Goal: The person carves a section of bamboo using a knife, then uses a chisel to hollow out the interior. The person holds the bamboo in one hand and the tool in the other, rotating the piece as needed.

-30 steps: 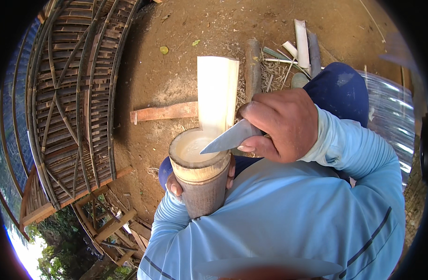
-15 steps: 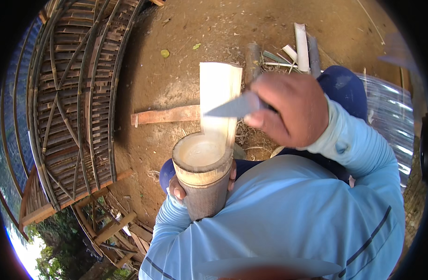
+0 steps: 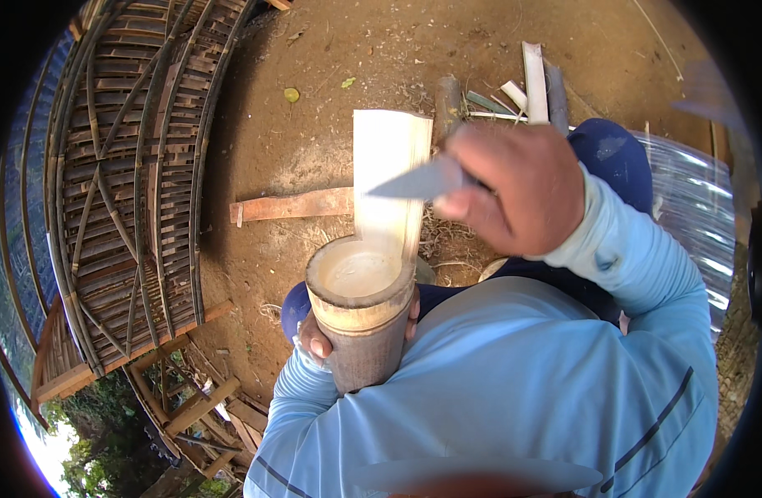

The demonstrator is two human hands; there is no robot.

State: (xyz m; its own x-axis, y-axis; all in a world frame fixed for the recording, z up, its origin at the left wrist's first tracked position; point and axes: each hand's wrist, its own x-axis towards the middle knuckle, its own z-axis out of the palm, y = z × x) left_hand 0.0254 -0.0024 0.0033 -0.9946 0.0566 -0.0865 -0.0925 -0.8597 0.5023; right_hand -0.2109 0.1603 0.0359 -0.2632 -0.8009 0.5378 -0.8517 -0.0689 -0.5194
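Two hands share the work here, both set about one upright bamboo section [image 3: 363,315], which serves as the landmark for everything else. The left hand [image 3: 319,339] wraps its grip closed around the lower part of that bamboo section, fingers showing on both sides of it, steadying it against the person's body. Above and to the right of its open top, the right hand [image 3: 518,195] has its grip closed on the handle of a knife [image 3: 414,180], the blade pointing left across a pale split slab [image 3: 389,178] that rises from the far rim of the section.

The bamboo looks stiff, thick-walled and fairly heavy, with a smooth, likely slippery skin; low on the trunk, where the left hand sits, seems the safest hold, well clear of the blade. The slab is thin and probably splits easily along the grain.

Beyond the section lie a flat wooden strip [image 3: 294,204] on the dirt ground [image 3: 331,75] and cut bamboo offcuts [image 3: 522,87]; to its left stands a woven bamboo frame [image 3: 124,183].
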